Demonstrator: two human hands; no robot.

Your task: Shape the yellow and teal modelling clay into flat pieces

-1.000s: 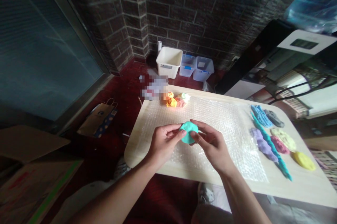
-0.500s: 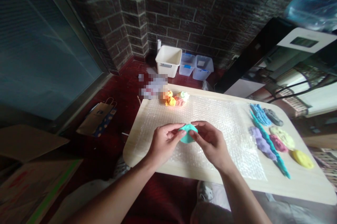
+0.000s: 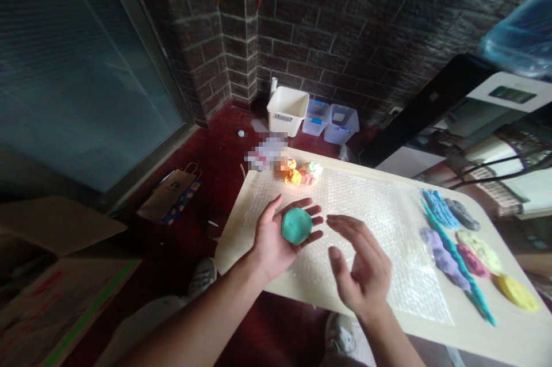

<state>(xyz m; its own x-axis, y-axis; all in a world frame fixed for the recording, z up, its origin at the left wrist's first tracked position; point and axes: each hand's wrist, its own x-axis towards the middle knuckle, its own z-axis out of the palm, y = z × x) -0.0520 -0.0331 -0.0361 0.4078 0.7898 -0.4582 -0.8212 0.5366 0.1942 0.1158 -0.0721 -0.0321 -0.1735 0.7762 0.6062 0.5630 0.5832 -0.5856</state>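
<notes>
A flat round disc of green modelling clay lies on the palm of my left hand. That hand is turned palm up, fingers spread, and holds the disc above the table. My right hand is just to the right, apart from the disc, with its thumb and fingers apart and nothing between them. Beneath both hands a sheet of bubble wrap covers the middle of the pale wooden table.
Orange, pink and whitish clay lumps sit at the table's far edge. On the right lie a long twisted teal clay strand, a blue clay piece, a purple one and a yellow one. Bins stand by the wall.
Both hands were pinching the disc between them; now it rests on my left palm. My right hand has let go and moved right. The view has shifted slightly.
</notes>
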